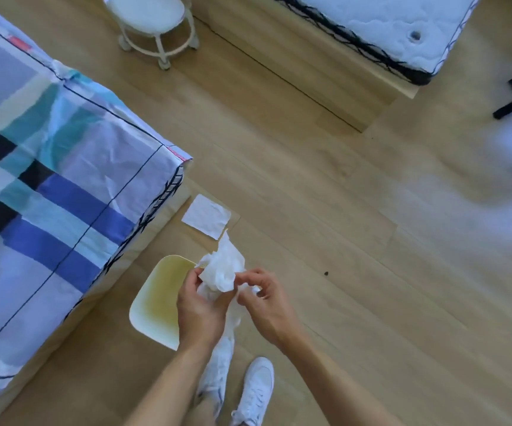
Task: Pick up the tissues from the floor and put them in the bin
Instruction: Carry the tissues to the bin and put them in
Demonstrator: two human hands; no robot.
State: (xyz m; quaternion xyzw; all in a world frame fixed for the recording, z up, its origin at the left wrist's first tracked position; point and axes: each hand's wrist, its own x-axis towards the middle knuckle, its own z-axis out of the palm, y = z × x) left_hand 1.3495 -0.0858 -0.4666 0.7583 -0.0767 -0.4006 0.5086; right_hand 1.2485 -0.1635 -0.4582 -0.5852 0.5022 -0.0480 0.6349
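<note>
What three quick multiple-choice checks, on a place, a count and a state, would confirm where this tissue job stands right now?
1. Where is the bin?
A. on the bed
B. on the floor beside the bed, under the hands
C. under the stool

2. How many flat tissues lie on the floor in view?
A. one
B. three
C. none

3. What is the state of the tissue in the hands?
A. crumpled
B. neatly folded
C. still flat on the floor

Key:
1 B, the bin stands by the bed corner below the left hand.
2 A, a single flat tissue shows past the bin.
3 A, the crumpled tissue bunches between the left hand and right hand.
</note>
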